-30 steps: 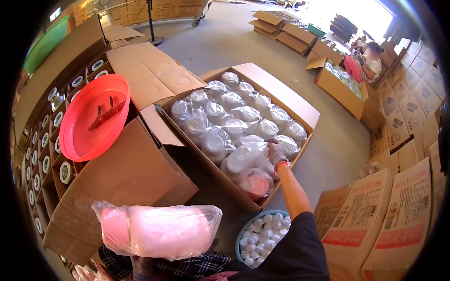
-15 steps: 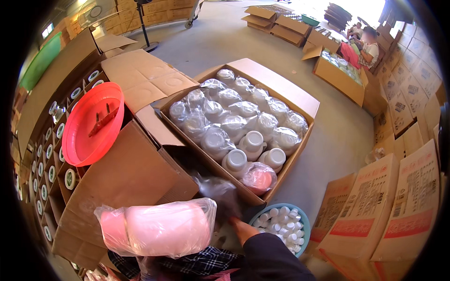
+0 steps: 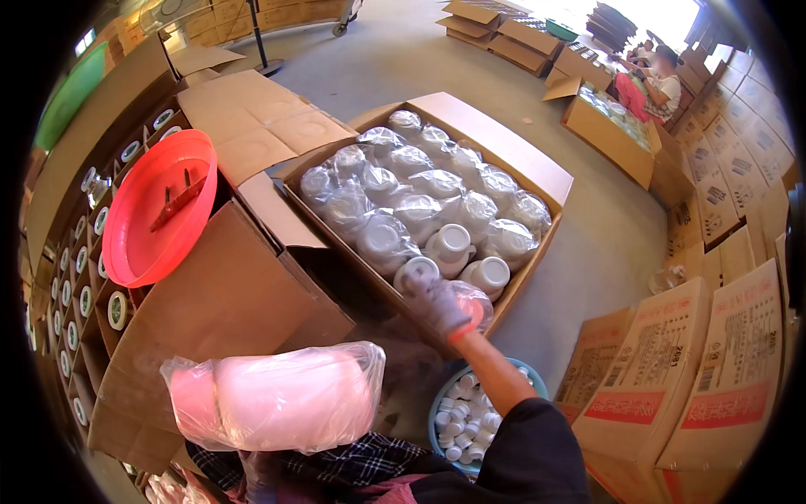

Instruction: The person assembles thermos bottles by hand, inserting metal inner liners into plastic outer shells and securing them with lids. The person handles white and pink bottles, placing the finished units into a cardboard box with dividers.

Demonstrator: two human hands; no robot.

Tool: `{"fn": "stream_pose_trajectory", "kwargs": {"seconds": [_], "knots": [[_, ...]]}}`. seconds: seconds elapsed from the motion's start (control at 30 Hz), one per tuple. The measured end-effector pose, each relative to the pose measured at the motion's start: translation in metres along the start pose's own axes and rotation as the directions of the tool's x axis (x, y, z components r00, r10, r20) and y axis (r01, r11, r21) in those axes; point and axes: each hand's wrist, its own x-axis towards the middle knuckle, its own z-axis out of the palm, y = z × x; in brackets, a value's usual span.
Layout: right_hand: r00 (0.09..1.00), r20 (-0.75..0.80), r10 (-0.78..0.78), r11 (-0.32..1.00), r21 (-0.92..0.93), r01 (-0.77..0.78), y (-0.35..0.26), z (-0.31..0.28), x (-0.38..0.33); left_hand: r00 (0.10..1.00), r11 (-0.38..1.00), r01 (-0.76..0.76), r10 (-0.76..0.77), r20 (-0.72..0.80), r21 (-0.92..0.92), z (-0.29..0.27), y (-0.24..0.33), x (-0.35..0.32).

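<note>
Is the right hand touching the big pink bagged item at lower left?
Apart: the head view shows a plain gap between the right hand and the pink bagged item, the hand farther right.

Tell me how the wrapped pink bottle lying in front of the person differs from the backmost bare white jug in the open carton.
Colour: the bottle is pink, the jug white.
Covering: the bottle is inside clear plastic; the jug has none.
Pose: the bottle lies on its side, outside the carton; the jug stands inside it, a round end up.
Shared: both have rounded bodies.
</note>
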Motion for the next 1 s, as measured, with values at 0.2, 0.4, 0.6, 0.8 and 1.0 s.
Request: {"fn": "stream_pose_trajectory", "kwargs": {"seconds": [0.2, 0.4, 0.6, 0.8, 1.0], "knots": [[0.975, 0.003, 0.221, 0.975, -0.001, -0.221, 0.045, 0.029, 0.05, 0.842, 0.525, -0.531, 0.417, 0.343, 0.666, -0.004, -0.006, 0.021], [0.919, -0.378, 0.111, 0.988, 0.142, -0.061, 0.047, -0.099, -0.014, 0.746, 0.078, -0.613, 0.382, 0.545, 0.786, 0.034, 0.018, 0.046], [0.408, -0.859, 0.311, 0.944, 0.329, -0.025, 0.06, -0.185, -0.131, 0.931, 0.833, -0.267, 0.095, 0.352, 0.484, 0.199, 0.031, 0.147], [0.275, -0.472, 0.838, 0.298, 0.817, 0.493, 0.064, -0.156, -0.209, 0.59, 0.411, -0.774, 0.188, 0.785, 0.483, 0.323, -0.054, 0.292], [0.475, -0.088, 0.875, -0.168, 0.866, 0.47, 0.035, -0.079, -0.237, 0.756, 0.127, -0.614, -0.19, 0.626, 0.779, 0.342, -0.089, 0.293]]}}
